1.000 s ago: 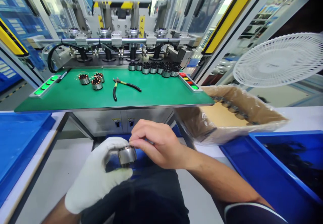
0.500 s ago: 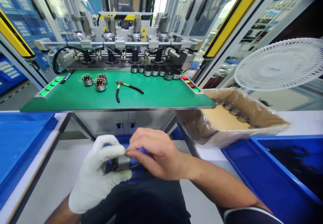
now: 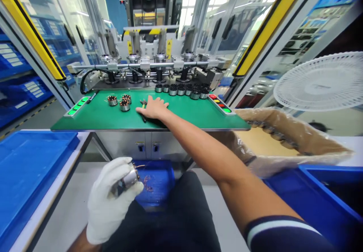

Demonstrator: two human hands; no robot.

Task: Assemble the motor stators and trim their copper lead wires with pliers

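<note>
My left hand (image 3: 106, 199), in a white glove, is closed around a motor stator (image 3: 130, 177), a metal ring with copper wire ends sticking out on its right side. It is held low, above my lap. My bare right hand (image 3: 153, 108) reaches over the green worktop (image 3: 113, 121) with its fingers spread. Beneath it lie the cutting pliers (image 3: 144, 120), mostly hidden; whether the fingers touch them I cannot tell. Just left of that hand stand 3 copper-wound stators (image 3: 124, 106) with loose wire ends.
Several black-topped stators (image 3: 180, 89) stand along the worktop's back right, before the machine fixtures (image 3: 160, 74). Button panels (image 3: 77, 106) flank both sides. Below is a blue tray (image 3: 159, 195) with wire scraps. A cardboard box (image 3: 263, 142), a blue bin (image 3: 286, 195) and a white fan (image 3: 320, 81) stand right.
My right hand has left the stator and moved forward onto the worktop over the pliers. My left hand keeps the stator, now turned and tilted. The view has shifted slightly.
</note>
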